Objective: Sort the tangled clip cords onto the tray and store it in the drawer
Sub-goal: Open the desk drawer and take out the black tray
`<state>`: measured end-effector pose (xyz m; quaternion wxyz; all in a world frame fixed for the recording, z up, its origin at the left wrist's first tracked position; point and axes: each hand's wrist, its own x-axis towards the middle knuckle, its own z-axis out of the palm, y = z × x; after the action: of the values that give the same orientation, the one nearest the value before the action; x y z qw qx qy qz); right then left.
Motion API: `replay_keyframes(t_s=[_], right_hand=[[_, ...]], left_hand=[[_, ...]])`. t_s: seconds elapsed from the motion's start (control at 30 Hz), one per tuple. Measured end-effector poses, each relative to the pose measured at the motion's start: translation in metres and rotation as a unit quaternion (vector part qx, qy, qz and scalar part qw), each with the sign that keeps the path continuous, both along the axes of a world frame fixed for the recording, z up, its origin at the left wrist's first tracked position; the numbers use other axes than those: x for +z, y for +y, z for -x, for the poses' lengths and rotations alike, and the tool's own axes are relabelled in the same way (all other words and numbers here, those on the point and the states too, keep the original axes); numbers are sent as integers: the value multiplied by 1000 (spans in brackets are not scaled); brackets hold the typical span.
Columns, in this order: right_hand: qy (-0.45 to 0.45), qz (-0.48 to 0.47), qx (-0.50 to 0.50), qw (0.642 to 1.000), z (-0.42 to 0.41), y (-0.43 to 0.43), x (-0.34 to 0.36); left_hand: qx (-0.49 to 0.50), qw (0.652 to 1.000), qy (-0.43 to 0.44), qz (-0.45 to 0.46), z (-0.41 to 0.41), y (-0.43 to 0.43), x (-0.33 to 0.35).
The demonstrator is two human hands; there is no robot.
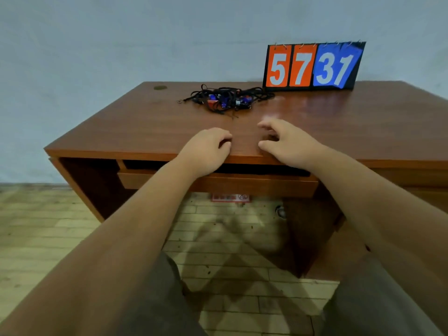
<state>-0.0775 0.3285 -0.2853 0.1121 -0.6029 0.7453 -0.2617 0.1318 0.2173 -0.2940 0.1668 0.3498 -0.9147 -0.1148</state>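
A tangled heap of black clip cords (228, 99) with blue and red clips lies on the wooden desk (121, 127), toward its back. My left hand (208, 146) hovers over the desk's front edge with its fingers loosely curled and holds nothing. To its right, my right hand (283, 141) is also at the front edge, fingers bent and spread, empty. Both hands are well short of the cords. Under the desktop a drawer (254, 184) stands slightly pulled out, dark inside. No tray is in view.
A flip scoreboard (312, 65) showing 57 and 31 stands at the desk's back right against the wall. A round cable hole (160, 88) sits at the back left. Below is brick-patterned floor (36, 226) and the desk's side panels.
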Motion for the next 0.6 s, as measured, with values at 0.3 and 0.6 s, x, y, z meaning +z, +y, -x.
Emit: replay_keyframes(t_s=[0.3, 0.6], right_hand=[[-14, 209, -2, 978, -50, 66, -47], [42, 71, -1, 997, -57, 52, -101]], left_hand=[[9, 941, 310, -135, -77, 49, -43], [39, 996, 48, -69, -75, 30, -89]])
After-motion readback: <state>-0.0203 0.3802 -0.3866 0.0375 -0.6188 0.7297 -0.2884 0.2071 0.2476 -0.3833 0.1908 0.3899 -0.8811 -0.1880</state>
